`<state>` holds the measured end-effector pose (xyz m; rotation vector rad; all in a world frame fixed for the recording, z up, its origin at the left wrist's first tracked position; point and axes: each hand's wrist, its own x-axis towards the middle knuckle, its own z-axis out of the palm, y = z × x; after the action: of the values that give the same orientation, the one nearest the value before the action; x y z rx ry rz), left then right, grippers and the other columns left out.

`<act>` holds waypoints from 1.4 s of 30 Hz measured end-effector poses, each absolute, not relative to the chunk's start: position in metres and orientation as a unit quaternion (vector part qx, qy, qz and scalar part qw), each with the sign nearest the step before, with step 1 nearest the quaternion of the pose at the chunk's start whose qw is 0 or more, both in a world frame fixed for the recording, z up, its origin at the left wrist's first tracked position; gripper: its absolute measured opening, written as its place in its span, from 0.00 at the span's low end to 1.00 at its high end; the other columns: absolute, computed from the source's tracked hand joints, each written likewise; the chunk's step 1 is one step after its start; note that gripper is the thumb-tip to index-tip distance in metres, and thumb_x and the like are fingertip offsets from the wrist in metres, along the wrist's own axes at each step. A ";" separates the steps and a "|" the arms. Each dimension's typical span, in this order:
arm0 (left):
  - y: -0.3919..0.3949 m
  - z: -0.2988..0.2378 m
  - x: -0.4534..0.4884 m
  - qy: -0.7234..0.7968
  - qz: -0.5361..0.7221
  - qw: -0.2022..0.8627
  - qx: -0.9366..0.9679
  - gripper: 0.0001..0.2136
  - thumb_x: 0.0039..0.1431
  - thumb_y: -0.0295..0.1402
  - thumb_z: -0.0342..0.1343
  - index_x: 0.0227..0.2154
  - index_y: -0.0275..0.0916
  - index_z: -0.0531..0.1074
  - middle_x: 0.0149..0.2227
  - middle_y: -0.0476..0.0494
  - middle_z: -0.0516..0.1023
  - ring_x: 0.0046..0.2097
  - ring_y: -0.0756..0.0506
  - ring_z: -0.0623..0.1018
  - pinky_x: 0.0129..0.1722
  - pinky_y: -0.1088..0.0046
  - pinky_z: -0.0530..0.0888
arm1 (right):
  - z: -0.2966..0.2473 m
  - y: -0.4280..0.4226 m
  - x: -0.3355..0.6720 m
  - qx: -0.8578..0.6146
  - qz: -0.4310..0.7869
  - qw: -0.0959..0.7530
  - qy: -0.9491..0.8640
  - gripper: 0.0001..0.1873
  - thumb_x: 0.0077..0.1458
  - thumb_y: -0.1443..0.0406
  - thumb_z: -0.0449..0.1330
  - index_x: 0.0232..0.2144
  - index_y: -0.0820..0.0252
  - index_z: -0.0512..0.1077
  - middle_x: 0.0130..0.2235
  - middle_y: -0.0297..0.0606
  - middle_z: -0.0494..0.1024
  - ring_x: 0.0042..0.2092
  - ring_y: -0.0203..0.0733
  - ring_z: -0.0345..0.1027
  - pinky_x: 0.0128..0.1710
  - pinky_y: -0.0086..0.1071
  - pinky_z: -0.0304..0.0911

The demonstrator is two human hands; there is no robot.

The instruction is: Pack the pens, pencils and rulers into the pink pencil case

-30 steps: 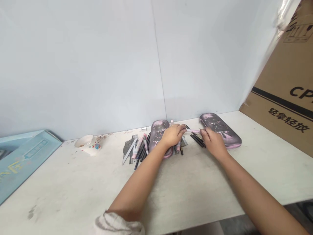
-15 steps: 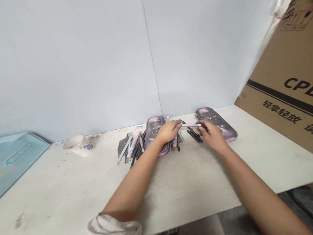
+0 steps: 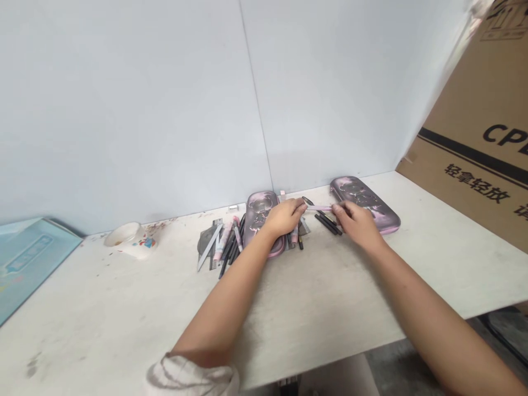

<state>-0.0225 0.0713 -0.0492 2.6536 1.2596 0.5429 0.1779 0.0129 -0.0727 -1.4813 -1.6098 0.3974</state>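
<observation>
Both hands pinch one thin pink pen [image 3: 319, 208], held level just above the white table [image 3: 313, 308]. My left hand [image 3: 284, 217] grips its left end, over a pink-and-grey pencil case [image 3: 258, 210]. My right hand [image 3: 358, 224] grips its right end, in front of a second matching pencil case [image 3: 369, 201]. A few black pens [image 3: 328, 223] lie on the table between the hands.
A heap of pens, pencils and rulers [image 3: 225, 247] lies left of the first case. A small tipped cup [image 3: 130, 240] rests further left, a light-blue box [image 3: 27, 258] at the far left. A large cardboard box [image 3: 482, 137] stands at the right. Pale wall panels close the back.
The hands have kept hold of the pink pen between them; it sat slightly higher half a second ago. The view has shifted a little; nothing else on the table moved.
</observation>
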 end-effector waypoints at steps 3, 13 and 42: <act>0.071 -0.049 -0.022 0.426 0.178 0.077 0.884 0.16 0.63 0.39 0.37 0.35 0.38 0.69 0.35 0.44 0.74 0.38 0.45 0.73 0.36 0.72 0.67 | -0.074 0.014 0.178 -0.558 0.132 0.466 -0.674 0.14 0.55 0.58 0.50 0.37 0.58 0.70 0.36 0.40 0.75 0.33 0.41 0.67 0.34 0.33 0.60; 0.072 -0.052 -0.022 0.429 0.185 0.070 0.881 0.17 0.63 0.40 0.37 0.36 0.39 0.70 0.35 0.44 0.76 0.37 0.45 0.74 0.34 0.73 0.66 | -0.078 0.016 0.176 -0.540 0.161 0.495 -0.661 0.16 0.53 0.56 0.52 0.42 0.57 0.67 0.40 0.41 0.74 0.35 0.41 0.68 0.32 0.32 0.62; 0.081 -0.058 -0.025 0.425 0.248 0.051 0.869 0.11 0.57 0.33 0.47 0.40 0.38 0.69 0.36 0.42 0.69 0.42 0.44 0.69 0.46 0.67 0.66 | -0.085 0.023 0.182 -0.566 -0.034 0.451 -0.690 0.12 0.54 0.67 0.48 0.39 0.59 0.67 0.40 0.45 0.73 0.44 0.49 0.65 0.43 0.39 0.59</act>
<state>-0.0254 0.0814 -0.0581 2.6448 1.2927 0.7558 0.1816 0.0232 -0.0850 -1.3979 -1.7053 -0.0851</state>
